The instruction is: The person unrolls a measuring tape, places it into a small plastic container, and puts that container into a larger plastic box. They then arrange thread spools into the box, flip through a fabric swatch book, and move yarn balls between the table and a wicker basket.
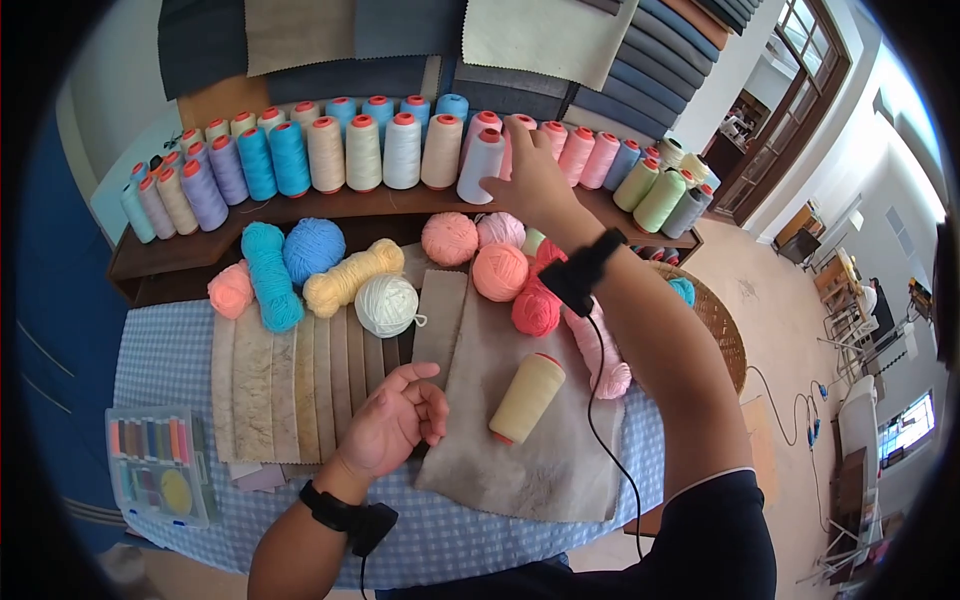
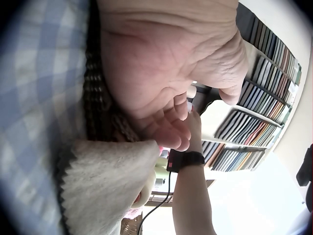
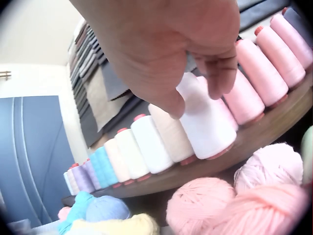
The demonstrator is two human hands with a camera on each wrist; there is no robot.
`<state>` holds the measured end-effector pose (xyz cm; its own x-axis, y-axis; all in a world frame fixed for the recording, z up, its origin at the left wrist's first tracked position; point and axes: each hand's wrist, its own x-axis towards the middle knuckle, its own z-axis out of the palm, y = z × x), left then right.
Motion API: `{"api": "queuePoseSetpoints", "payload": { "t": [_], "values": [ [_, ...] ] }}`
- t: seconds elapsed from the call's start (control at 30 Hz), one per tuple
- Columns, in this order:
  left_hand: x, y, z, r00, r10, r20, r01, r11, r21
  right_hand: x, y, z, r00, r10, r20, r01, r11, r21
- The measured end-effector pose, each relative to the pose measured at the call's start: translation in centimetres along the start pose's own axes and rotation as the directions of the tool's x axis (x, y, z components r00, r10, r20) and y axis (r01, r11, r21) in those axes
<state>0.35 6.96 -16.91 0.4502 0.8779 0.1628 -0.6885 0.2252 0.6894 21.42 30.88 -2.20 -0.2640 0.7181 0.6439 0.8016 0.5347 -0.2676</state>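
Observation:
My right hand (image 1: 540,190) reaches over the row of thread cones, its thumb and fingers spread apart. Between them in the right wrist view shows a pale white thread cone (image 3: 208,122), standing at the shelf's front. In the head view the thumb overlaps the right side of this cone (image 1: 481,168). Pink thread cones (image 1: 577,157) stand beyond the fingers. Over the fabric samples hangs my left hand (image 1: 395,425), fingers loosely bent, nothing in it. To its right a cream-yellow thread cone (image 1: 527,398) lies on its side on a grey-beige cloth (image 1: 560,480).
Several thread cones in blue, cream, purple and green line the dark wooden shelf (image 1: 330,205). Before it lie yarn balls, including a white one (image 1: 386,305) and a coral one (image 1: 500,271). A clear plastic case (image 1: 158,465) sits front left; a wicker basket (image 1: 715,320) stands right.

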Motion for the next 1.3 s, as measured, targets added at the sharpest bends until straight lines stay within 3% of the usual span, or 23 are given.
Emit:
{"api": "queuePoseSetpoints", "payload": {
  "t": [0.07,0.1,0.13,0.17,0.2,0.23,0.27,0.3,0.37,0.5,0.57,0.6,0.67,0.7,0.73,0.77,0.8,0.83,0.9,1.03,1.1,1.3],
  "values": [
    [0.0,0.0,-0.1,1.000,0.007,0.009,-0.007,1.000,-0.011,-2.2,-1.7,-3.0,0.987,-0.132,0.095,0.128,0.991,0.043],
    [0.1,0.0,-0.1,1.000,0.010,0.007,-0.010,1.000,-0.019,-3.8,-2.0,-4.8,0.938,-0.264,0.223,0.247,0.964,0.103],
    [0.1,-0.1,-0.2,1.000,0.011,0.014,-0.011,1.000,-0.019,-5.5,-3.2,-7.0,0.855,-0.391,0.340,0.349,0.920,0.180],
    [0.1,-0.1,-0.3,1.000,0.010,0.019,-0.009,1.000,-0.020,-7.5,-4.8,-9.6,0.739,-0.306,0.601,0.197,0.950,0.241],
    [0.1,-0.2,-0.2,1.000,0.005,0.013,-0.005,1.000,-0.031,-9.2,-5.1,-10.8,0.592,-0.343,0.729,0.158,0.937,0.312],
    [0.1,0.0,-0.1,1.000,-0.001,0.013,0.002,0.999,-0.035,-11.2,-5.4,-11.2,0.508,-0.398,0.764,0.256,0.916,0.308],
    [0.1,0.1,0.0,1.000,-0.008,0.017,0.008,0.999,-0.036,-13.4,-6.2,-11.2,0.433,-0.357,0.828,0.401,0.899,0.177],
    [0.1,0.1,0.0,1.000,-0.015,0.020,0.016,0.999,-0.039,-15.4,-6.6,-10.8,0.435,-0.350,0.830,0.394,0.903,0.174],
    [0.1,0.1,0.0,1.000,-0.008,0.017,0.008,1.000,-0.028,-18.5,-6.3,-9.5,0.400,-0.430,0.809,0.610,0.784,0.115],
    [-0.1,0.1,0.0,1.000,0.004,0.010,-0.004,1.000,-0.001,-18.6,-6.3,-9.0,0.411,-0.471,0.781,0.671,0.736,0.091],
    [-0.1,0.1,0.1,1.000,0.004,0.014,-0.004,1.000,0.000,-15.4,-5.4,-11.0,0.597,-0.502,0.626,0.350,0.865,0.359],
    [-0.1,0.1,0.1,1.000,0.006,0.012,-0.006,1.000,-0.002,-13.9,-4.1,-11.4,0.692,-0.446,0.567,0.175,0.866,0.468],
    [-0.1,0.0,0.0,1.000,0.007,0.015,-0.007,1.000,-0.005,-10.8,-0.6,-13.3,0.902,-0.223,0.370,0.066,0.918,0.391],
    [0.0,0.0,0.1,1.000,0.005,0.012,-0.005,1.000,-0.004,-9.1,1.7,-12.9,0.941,0.001,0.339,-0.204,0.801,0.563],
    [0.0,0.0,0.2,1.000,0.006,0.020,-0.006,1.000,-0.005,-7.4,4.5,-13.0,0.961,0.124,0.247,-0.229,0.857,0.461],
    [0.1,0.0,0.2,1.000,0.011,0.008,-0.011,1.000,0.006,-6.0,6.8,-12.9,0.945,0.293,0.147,-0.321,0.919,0.229],
    [0.1,0.0,0.2,1.000,0.017,-0.004,-0.017,1.000,0.020,-5.0,8.9,-12.6,0.947,0.318,0.049,-0.322,0.942,0.092],
    [0.1,0.0,0.2,1.000,0.021,0.000,-0.021,1.000,0.021,-4.5,10.9,-11.9,0.948,0.315,0.044,-0.318,0.944,0.092],
    [0.1,0.0,0.2,1.000,0.019,-0.006,-0.019,1.000,0.011,-3.5,13.2,-10.5,0.913,0.390,-0.119,-0.390,0.920,0.029],
    [0.1,0.0,0.2,1.000,0.016,-0.005,-0.016,1.000,0.002,-2.1,14.9,-8.6,0.908,0.396,-0.136,-0.405,0.913,-0.041],
    [0.1,0.2,0.2,1.000,0.003,0.012,-0.002,1.000,-0.022,-1.4,15.3,-7.6,0.924,0.362,-0.124,-0.379,0.911,-0.164],
    [0.1,-0.1,-0.1,1.000,0.017,-0.003,-0.017,1.000,-0.012,-0.6,15.5,-6.8,0.939,0.339,-0.055,-0.343,0.920,-0.188]
  ]
}}
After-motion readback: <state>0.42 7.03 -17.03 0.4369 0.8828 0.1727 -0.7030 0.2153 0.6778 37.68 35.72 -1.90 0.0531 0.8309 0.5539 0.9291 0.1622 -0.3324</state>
